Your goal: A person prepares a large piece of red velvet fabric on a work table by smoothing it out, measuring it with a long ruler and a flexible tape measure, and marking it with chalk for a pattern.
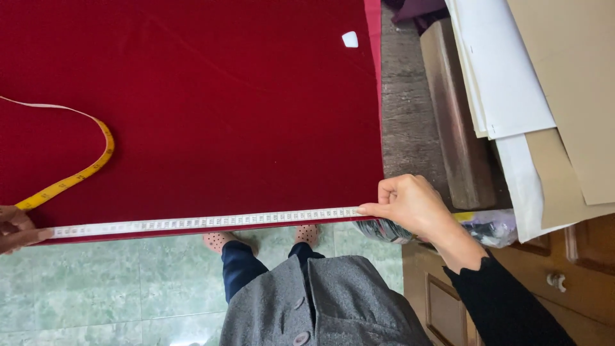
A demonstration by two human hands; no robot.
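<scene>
The left hand (16, 229) and right hand (410, 204) each pinch an end of the tape measure (205, 222), stretched flat along the red cloth's (224, 109) edge.

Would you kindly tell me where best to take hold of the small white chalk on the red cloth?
Probably pinch the chalk by its two opposite flat edges, coming straight down from above: it lies flat and alone on the red cloth, nothing crowding it.

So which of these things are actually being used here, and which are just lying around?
In use: red cloth; measuring tape stretched along its near edge, pinned by the left hand and right hand.

Lying about: white chalk piece; paper sheets; brown card; plastic bag.
</scene>
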